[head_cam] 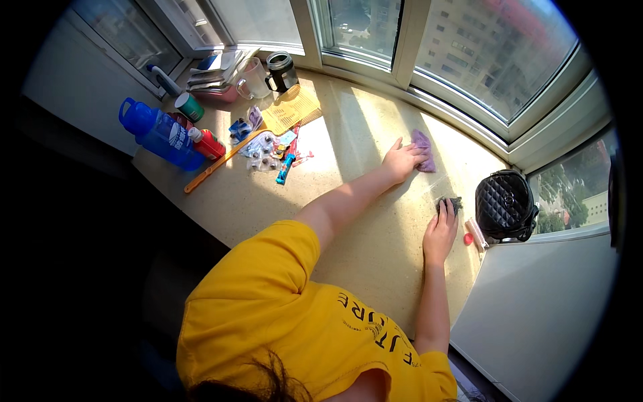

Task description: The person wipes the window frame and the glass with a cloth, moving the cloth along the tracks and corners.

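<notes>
My left hand [399, 162] reaches across the stone-like counter [371, 241], its fingers pressed on a folded purple cloth [425, 151]. The cloth lies flat on the surface, partly in sunlight. Nearer to me on the right, my right hand [440, 235] has its fingers over a small dark object [456, 204] that seems to have clear plastic at its left side. The fingers cover much of it, so what it is cannot be made out. Just right of that hand lie a small round red object [468, 238] and a slim pale pink pouch or case [476, 234].
A black quilted bag [505, 203] stands at the right by the window. At left are a blue water bottle [168, 135], a red bottle [208, 144], an orange stick [221, 162], small packets [263, 151], yellow printed paper [291, 111], a clear mug [253, 79] and a dark-handled jar [281, 73].
</notes>
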`<action>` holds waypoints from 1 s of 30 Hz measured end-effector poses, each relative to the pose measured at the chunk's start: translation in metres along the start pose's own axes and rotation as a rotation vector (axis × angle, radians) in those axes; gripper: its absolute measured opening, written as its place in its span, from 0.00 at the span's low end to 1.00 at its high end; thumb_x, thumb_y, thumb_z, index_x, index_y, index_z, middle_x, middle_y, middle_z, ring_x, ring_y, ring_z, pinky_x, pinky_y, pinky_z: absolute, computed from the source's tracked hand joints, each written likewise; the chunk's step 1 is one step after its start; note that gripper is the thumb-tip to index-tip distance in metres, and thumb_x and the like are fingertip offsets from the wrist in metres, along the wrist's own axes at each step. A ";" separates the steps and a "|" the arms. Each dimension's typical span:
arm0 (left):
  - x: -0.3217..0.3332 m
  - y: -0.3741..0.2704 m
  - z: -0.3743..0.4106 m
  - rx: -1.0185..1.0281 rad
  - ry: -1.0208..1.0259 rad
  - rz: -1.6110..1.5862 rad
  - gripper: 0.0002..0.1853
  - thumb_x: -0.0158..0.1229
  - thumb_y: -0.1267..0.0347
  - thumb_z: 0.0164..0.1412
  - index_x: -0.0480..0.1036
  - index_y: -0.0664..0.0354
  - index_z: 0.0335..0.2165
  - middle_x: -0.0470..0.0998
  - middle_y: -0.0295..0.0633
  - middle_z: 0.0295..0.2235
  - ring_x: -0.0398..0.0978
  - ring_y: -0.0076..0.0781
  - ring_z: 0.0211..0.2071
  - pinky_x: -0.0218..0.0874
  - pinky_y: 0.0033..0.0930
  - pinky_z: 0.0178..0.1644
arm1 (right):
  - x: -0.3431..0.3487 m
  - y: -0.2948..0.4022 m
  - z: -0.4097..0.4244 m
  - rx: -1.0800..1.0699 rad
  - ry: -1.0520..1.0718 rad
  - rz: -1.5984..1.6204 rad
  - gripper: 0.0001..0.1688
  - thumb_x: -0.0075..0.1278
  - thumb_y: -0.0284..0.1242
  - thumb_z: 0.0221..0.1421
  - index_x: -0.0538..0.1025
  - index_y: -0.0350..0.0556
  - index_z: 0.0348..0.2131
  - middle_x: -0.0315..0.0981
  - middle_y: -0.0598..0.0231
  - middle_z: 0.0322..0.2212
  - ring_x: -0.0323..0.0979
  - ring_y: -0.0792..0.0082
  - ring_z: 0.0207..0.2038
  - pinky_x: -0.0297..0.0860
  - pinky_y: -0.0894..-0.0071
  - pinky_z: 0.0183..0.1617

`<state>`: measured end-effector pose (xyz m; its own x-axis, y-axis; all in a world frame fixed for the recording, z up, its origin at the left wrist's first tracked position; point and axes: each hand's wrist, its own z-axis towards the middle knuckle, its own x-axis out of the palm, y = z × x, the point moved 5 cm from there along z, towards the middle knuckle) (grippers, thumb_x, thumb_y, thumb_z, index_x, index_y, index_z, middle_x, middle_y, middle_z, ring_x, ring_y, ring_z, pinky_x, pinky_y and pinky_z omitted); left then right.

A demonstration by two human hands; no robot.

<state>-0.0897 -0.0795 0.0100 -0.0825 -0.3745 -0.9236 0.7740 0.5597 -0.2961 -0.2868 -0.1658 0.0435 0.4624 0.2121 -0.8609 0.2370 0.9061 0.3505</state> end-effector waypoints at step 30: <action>-0.033 0.069 -0.001 -0.450 0.043 0.035 0.21 0.47 0.61 0.58 0.65 0.40 0.52 0.59 0.26 0.58 0.53 0.31 0.60 0.32 0.61 0.63 | -0.004 0.010 0.001 -0.129 0.098 0.010 0.25 0.38 0.22 0.53 0.63 0.38 0.52 0.55 0.54 0.57 0.54 0.41 0.54 0.52 0.49 0.58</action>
<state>-0.0341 -0.0277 0.0202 -0.0939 -0.3239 -0.9414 0.4276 0.8408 -0.3319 -0.2856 -0.1584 0.0509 0.3775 0.2506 -0.8915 0.1177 0.9419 0.3146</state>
